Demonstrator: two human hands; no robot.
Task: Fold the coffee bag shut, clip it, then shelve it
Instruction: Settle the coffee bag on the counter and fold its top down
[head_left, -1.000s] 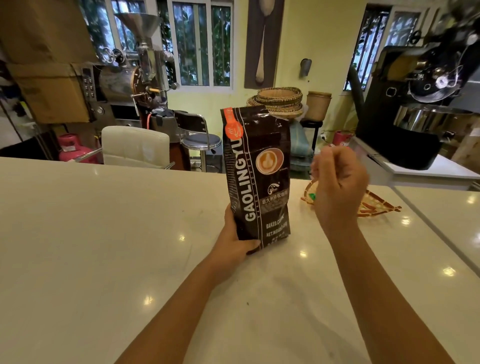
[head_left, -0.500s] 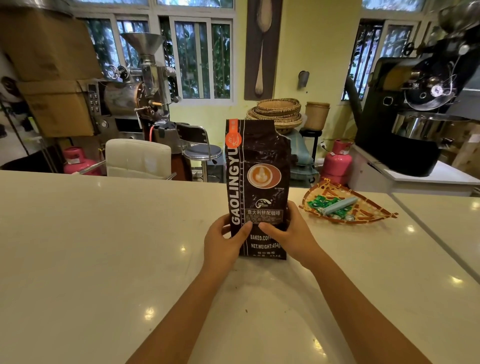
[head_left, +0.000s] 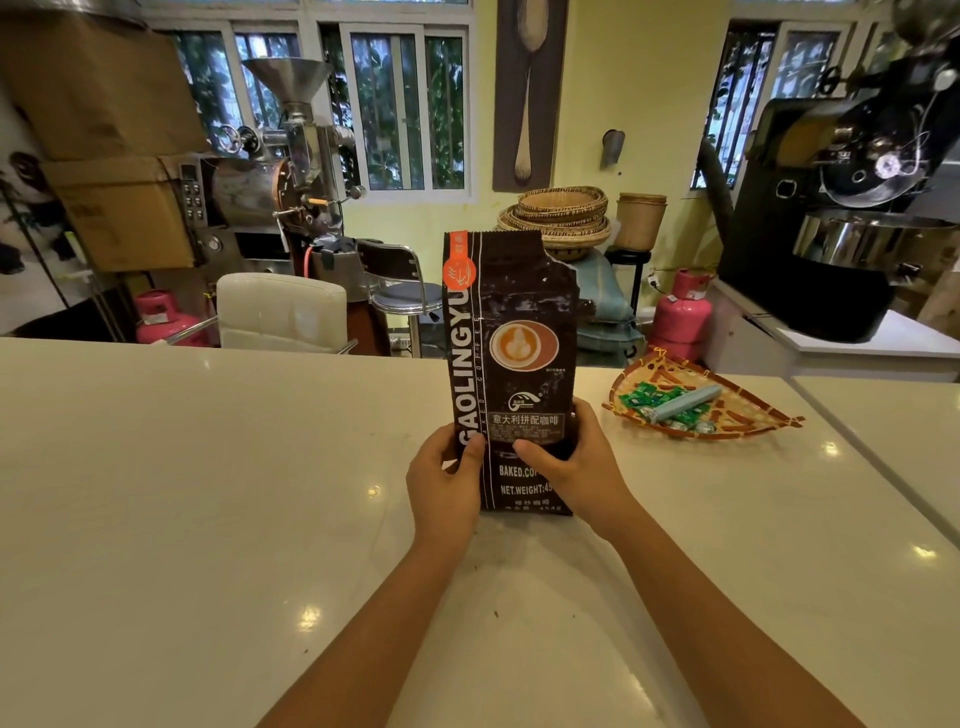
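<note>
Countertop (head_left: 208, 519) unchanged; both hands still hold coffee bag (head_left: 511, 364) upright.

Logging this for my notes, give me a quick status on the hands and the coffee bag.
Left hand and right hand grip coffee bag, upright on counter. Top unfolded. Blue clip in woven tray. Nothing blocking.

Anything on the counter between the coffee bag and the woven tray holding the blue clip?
No. In the head view only bare white counter separates the black coffee bag from the fan-shaped woven tray.

dark brown coffee bag (head_left: 511, 364) with orange stripe and white lettering; glossy white table (head_left: 208, 493); orange woven tray (head_left: 748, 415); pale blue clip (head_left: 685, 402).
</note>
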